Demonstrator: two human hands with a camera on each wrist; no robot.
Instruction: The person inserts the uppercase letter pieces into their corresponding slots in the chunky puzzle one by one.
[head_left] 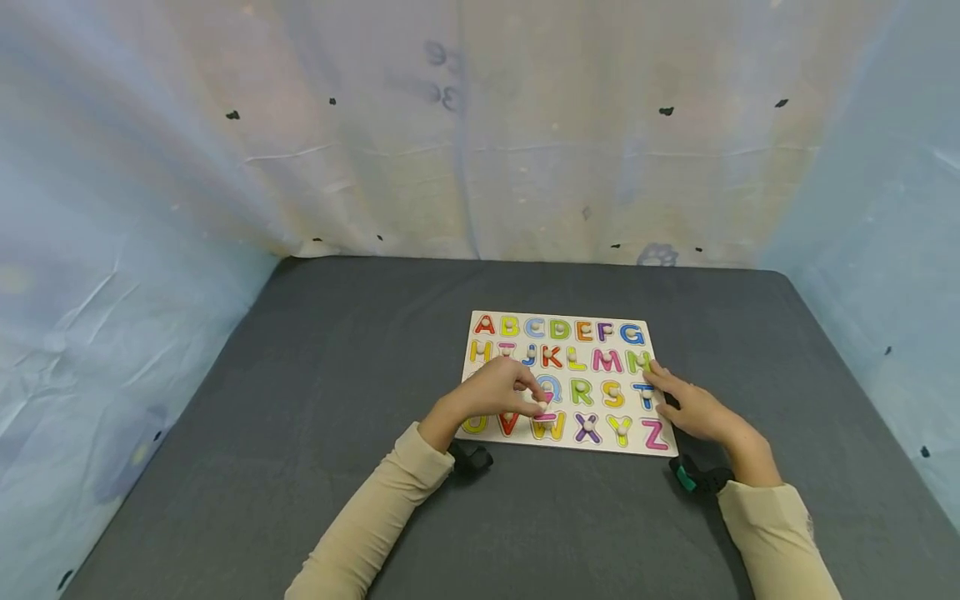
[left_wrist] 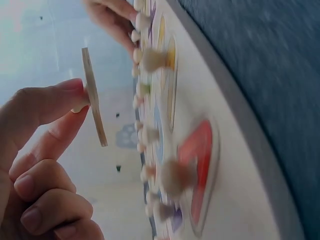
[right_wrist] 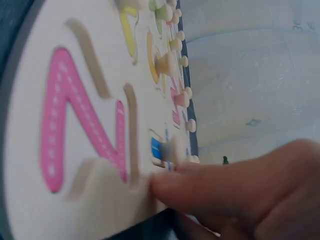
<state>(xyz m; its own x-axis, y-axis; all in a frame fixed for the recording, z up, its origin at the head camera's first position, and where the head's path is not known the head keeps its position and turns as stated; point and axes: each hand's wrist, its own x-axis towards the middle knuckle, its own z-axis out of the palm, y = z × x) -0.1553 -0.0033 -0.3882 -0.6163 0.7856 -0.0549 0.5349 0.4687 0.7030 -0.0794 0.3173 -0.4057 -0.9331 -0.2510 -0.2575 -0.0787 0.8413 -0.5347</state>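
Observation:
A wooden alphabet board (head_left: 570, 444) with knobbed letters lies on the dark table. My left hand (head_left: 491, 392) is over its lower left part and pinches a pink letter piece (head_left: 548, 416), which looks like a Z, by its knob between thumb and index finger. In the left wrist view that piece (left_wrist: 95, 100) is edge-on and raised off the board, the other fingers curled below. My right hand (head_left: 697, 410) rests at the board's right edge, fingers extended and touching it near the N and T. The Z recess (right_wrist: 55, 130) shows a pink printed letter without a knob.
Dark grey cloth (head_left: 300, 400) covers the table around the board. A pale patterned curtain (head_left: 525, 167) hangs behind and at both sides. The other visible letters, such as the red V (left_wrist: 200, 160), sit in their recesses with knobs standing up.

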